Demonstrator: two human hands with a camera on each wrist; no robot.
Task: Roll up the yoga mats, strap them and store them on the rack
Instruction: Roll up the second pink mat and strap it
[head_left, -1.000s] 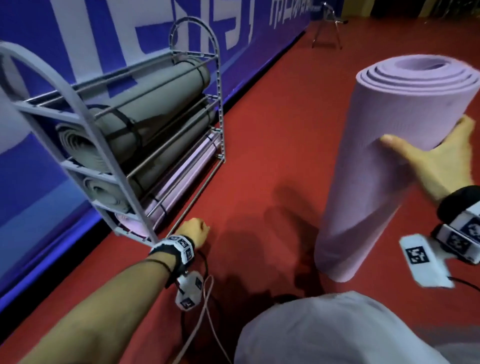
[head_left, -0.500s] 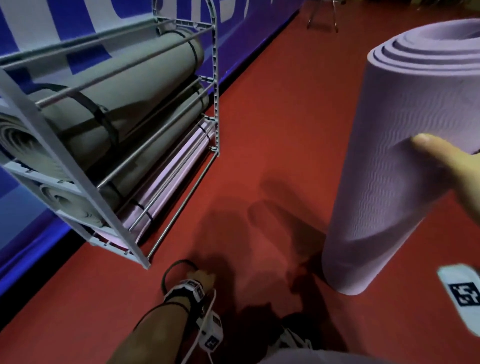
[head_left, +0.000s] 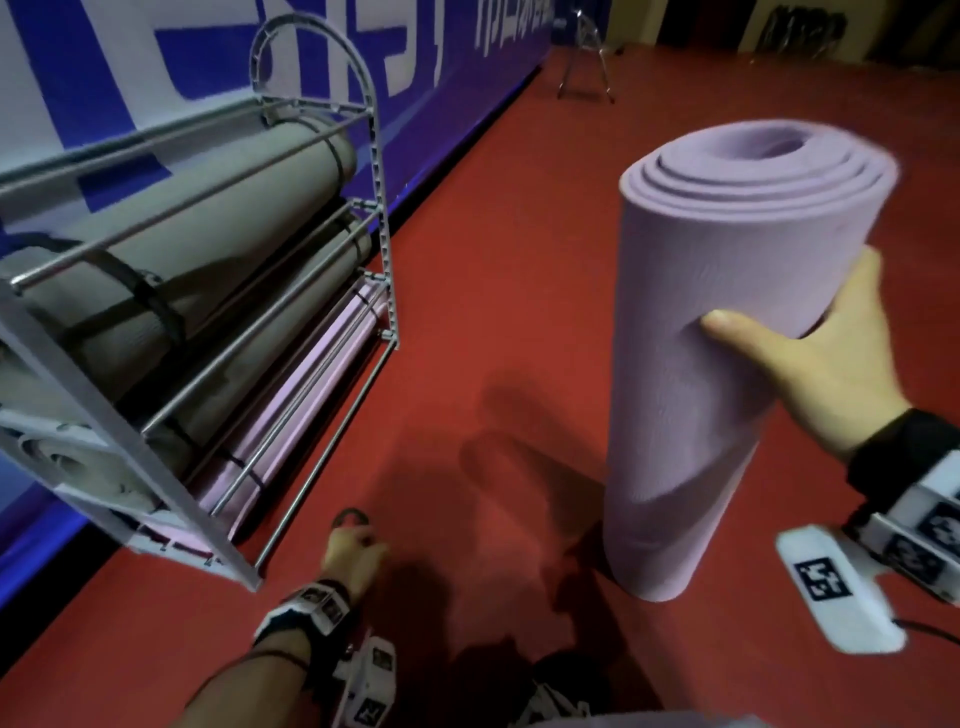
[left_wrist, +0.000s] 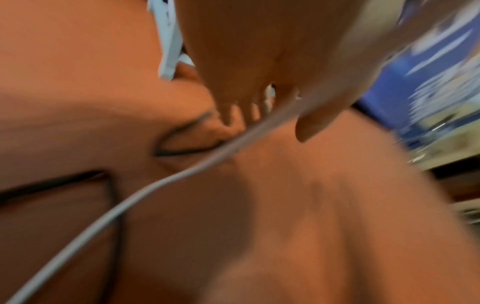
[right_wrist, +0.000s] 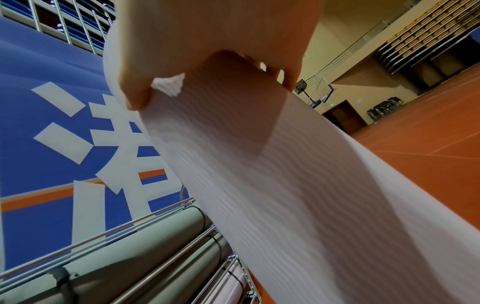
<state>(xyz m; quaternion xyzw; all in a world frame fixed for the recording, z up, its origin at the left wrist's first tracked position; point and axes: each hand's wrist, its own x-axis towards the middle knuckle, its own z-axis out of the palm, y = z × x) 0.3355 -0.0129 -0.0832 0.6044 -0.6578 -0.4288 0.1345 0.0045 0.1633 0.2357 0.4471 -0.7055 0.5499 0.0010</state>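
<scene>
A rolled lilac yoga mat (head_left: 717, 374) stands upright on its end on the red floor, at the right. My right hand (head_left: 800, 332) grips its upper part, thumb in front and fingers round the back; the right wrist view shows the thumb (right_wrist: 135, 96) pressed into the mat (right_wrist: 285, 185). Low at the left, my left hand (head_left: 353, 551) is down at the floor beside the rack's front corner, and its fingers (left_wrist: 233, 115) pinch a black strap loop (head_left: 350, 517) (left_wrist: 182, 142). The grey metal rack (head_left: 382, 218) holds two grey strapped mats (head_left: 208, 218) and a lilac one (head_left: 291, 395) at the bottom.
The rack stands against a blue wall banner (head_left: 467, 78). Another black strap (left_wrist: 52, 185) and a white cable (left_wrist: 103, 222) lie by my left hand. A metal stand (head_left: 587, 67) is far back. A shoe (head_left: 550, 696) shows near the frame's bottom edge.
My left hand has drawn back from the rack's foot towards me, now with a black strap loop at its fingers. My right hand keeps hold of the upright mat.
</scene>
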